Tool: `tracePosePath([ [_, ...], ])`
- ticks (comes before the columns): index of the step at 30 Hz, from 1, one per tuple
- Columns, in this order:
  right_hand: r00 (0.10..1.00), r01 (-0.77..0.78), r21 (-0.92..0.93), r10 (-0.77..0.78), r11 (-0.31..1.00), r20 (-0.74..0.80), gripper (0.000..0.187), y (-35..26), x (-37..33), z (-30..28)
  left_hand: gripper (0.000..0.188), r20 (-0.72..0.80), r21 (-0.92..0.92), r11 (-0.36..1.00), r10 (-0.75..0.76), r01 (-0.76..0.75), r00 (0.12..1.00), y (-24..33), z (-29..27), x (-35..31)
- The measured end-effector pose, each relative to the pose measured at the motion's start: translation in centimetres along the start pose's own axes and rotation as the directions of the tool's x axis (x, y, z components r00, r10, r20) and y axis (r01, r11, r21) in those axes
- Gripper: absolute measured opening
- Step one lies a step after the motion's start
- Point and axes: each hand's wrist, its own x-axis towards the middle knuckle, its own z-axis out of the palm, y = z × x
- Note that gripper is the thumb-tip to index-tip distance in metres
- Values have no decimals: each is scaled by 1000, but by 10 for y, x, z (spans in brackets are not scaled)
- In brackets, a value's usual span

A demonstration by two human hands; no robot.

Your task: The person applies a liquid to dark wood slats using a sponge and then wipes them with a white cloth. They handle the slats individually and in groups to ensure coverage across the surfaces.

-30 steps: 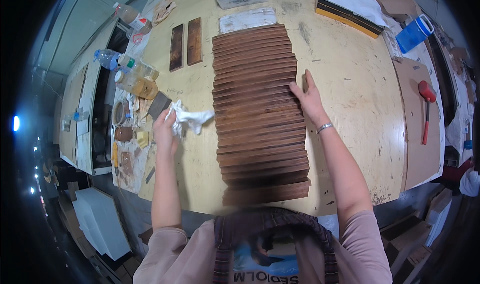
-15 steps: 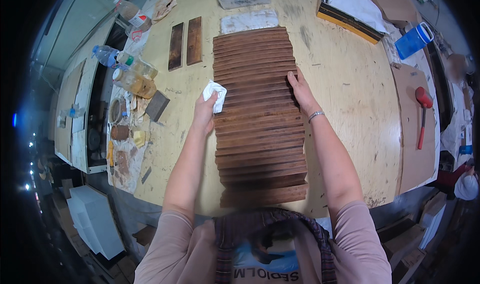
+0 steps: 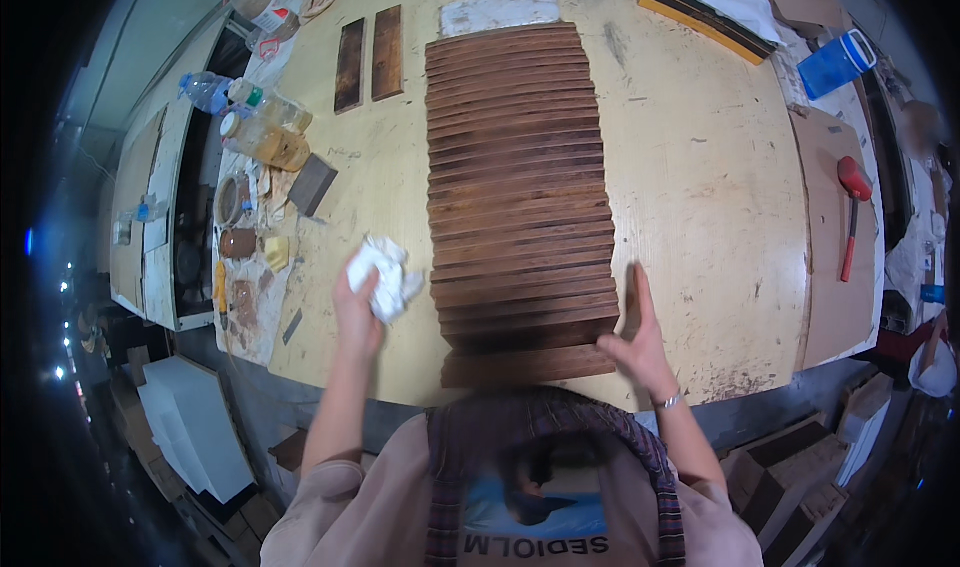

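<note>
A long row of dark brown wooden slats [image 3: 515, 177] lies side by side down the middle of the table, its near end close to my body. My left hand [image 3: 362, 292] is closed on a crumpled white cloth [image 3: 385, 277], held a little left of the row and apart from it. At the near right edge of the row is my right hand [image 3: 640, 342], fingers stretched forward and thumb spread toward the slats. The thumb tip lies at the end of a near slat; whether it touches I cannot tell. Two loose slats [image 3: 387, 55] lie farther off to the left.
Bottles with liquid [image 3: 265, 142], a dark block [image 3: 313, 185] and a yellow sponge-like piece [image 3: 277, 253] line the left side. A white-wrapped block [image 3: 500, 12] sits beyond the row. Rightward are a red mallet [image 3: 853, 202], a blue jug [image 3: 836, 65] and an open box [image 3: 700, 17].
Both hands have come off the sides of the row's middle and moved nearer my body. The left carries the cloth away to the left; the right has opened by the near end.
</note>
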Motion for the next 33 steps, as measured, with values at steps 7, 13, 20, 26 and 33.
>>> tracePosePath([
  [7,995,-13,-115,2,993,-101,130,12,-38,44,46,-41,300,953,56,-41,998,-75,7,-106],
  [13,991,12,28,-8,1000,-132,130,13,-27,46,45,-52,192,972,147,-135,988,-35,18,-57],
  [20,994,32,64,-25,997,-105,127,26,-25,47,49,681,294,706,318,-644,660,-8,131,-77],
  [26,990,65,129,-48,990,-130,121,28,-27,50,52,883,422,4,224,-906,412,-38,52,-59],
  [33,964,209,-26,-210,978,-160,99,26,-10,38,37,484,686,274,520,-674,704,31,1,-17],
])
